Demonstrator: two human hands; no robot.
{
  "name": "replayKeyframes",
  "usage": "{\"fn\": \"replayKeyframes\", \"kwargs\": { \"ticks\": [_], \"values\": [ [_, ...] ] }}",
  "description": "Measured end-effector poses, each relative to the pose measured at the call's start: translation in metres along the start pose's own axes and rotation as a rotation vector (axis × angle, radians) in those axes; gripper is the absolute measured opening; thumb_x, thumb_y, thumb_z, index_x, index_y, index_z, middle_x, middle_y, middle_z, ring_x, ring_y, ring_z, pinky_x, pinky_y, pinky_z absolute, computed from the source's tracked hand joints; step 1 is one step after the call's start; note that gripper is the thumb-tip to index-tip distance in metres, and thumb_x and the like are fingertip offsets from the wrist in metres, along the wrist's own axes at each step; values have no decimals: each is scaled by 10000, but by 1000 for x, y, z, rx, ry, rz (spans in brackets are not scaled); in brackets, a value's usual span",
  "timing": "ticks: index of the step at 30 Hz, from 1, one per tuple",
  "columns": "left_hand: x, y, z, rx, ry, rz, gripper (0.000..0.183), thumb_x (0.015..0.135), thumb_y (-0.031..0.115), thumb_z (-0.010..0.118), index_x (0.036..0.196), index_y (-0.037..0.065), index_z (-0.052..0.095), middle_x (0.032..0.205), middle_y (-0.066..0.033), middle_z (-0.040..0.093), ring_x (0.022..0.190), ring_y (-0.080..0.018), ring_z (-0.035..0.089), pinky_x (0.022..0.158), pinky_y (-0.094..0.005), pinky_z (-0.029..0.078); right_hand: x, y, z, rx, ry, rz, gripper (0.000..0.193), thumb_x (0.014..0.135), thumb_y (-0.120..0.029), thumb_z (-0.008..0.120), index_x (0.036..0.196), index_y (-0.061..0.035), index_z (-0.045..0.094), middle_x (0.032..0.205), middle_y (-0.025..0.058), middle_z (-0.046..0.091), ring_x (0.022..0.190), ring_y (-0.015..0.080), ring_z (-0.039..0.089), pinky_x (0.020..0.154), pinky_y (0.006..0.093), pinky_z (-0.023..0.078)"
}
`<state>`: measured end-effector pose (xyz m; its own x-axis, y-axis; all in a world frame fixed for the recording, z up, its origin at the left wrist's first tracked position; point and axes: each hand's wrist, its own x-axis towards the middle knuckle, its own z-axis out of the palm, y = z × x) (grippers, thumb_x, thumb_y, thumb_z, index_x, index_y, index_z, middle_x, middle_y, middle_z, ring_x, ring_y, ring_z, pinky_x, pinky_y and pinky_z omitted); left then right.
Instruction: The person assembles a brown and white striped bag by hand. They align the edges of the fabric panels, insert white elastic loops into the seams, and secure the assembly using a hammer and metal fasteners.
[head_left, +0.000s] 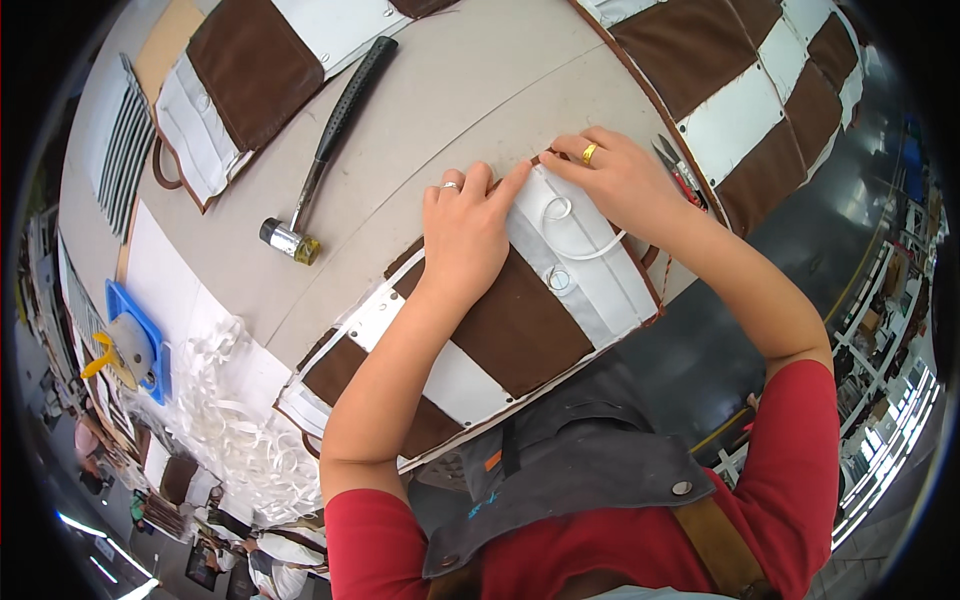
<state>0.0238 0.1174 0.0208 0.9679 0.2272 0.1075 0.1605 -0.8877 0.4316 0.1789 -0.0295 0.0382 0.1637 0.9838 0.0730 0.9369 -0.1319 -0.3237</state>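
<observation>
In the head view, a brown-and-white checked panel lies along the near edge of the bench, its near side just beside the grey apron. The left hand and the right hand meet at the panel's far right corner. Both grasp its far edge; the right thumb and forefinger pinch at the corner, while the left fingers curl over the edge beside it. The undersides of the fingers are hidden. A narrow white strip lies in a loose loop over the panel's white right end, below the hands.

Past the panel's far edge, a broad band of bench surface runs toward the far edge, giving room beyond both hands. On its left part lies a mallet, head toward the near side, well apart from the left hand. To the right, snips lie near the right forearm, just beside a second checked panel, which fills the far right corner and limits room on that side. Beyond the right edge is the dark floor.

At the far left is a third panel, near a row of grey strips. Along the left edge stands a blue tray bearing a roll; a heap of white strips crowds the near left corner, beside the left elbow.
</observation>
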Motion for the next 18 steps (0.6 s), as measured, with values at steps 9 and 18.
{"fn": "replayKeyframes", "kwargs": {
  "ticks": [9,18],
  "values": [
    [-3,-4,0,175,1,174,482,720,21,581,1172,188,598,906,-22,507,754,-214,493,635,-340,331,1,4,3,194,56,86,274,770,13,586,1035,-35,638,1023,52,610,937,232,563,795,338,479],
    [-10,-10,-1,-287,122,-154,94,814,57,637,901,57,602,837,-92,565,787,-268,549,703,-367,399,22,-4,11,365,144,25,125,809,-70,610,931,-54,631,940,43,612,917,251,564,808,376,445]
  ]
}}
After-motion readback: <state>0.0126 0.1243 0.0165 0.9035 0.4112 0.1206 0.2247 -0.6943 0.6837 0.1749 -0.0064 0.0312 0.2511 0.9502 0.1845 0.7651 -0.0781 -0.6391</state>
